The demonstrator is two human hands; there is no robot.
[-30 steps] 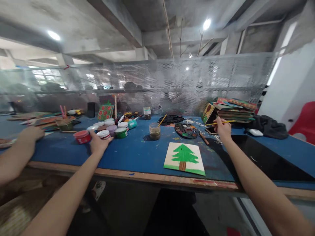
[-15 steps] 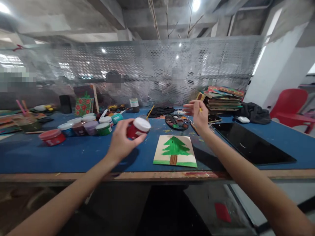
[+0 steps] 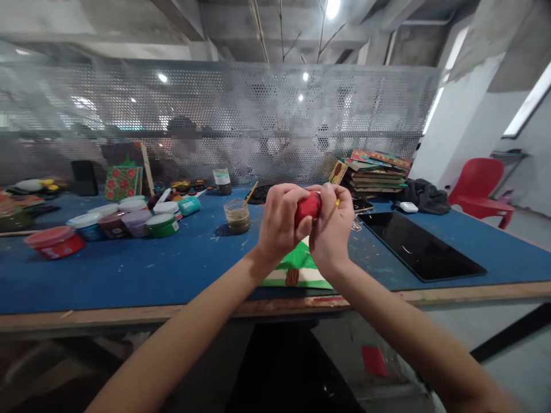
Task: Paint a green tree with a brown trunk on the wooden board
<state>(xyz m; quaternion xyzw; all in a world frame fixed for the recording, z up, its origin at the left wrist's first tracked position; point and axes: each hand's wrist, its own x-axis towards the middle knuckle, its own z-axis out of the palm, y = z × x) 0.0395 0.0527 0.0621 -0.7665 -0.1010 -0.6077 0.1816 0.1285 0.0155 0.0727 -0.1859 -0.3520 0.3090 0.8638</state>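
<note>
Apparently for steadiness, left hand point(image 3: 279, 221) curls closed round red jar point(image 3: 308, 207); right hand point(image 3: 332, 232) folded against it, yellow handle point(image 3: 338, 203) tucked in, presumably for clearance.

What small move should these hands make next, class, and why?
Probably a twist to open the red jar, if it is closed: the left hand grips it, the right hand meets it from the other side with a slim yellow handle between its fingers, and any lid is hidden.
</note>
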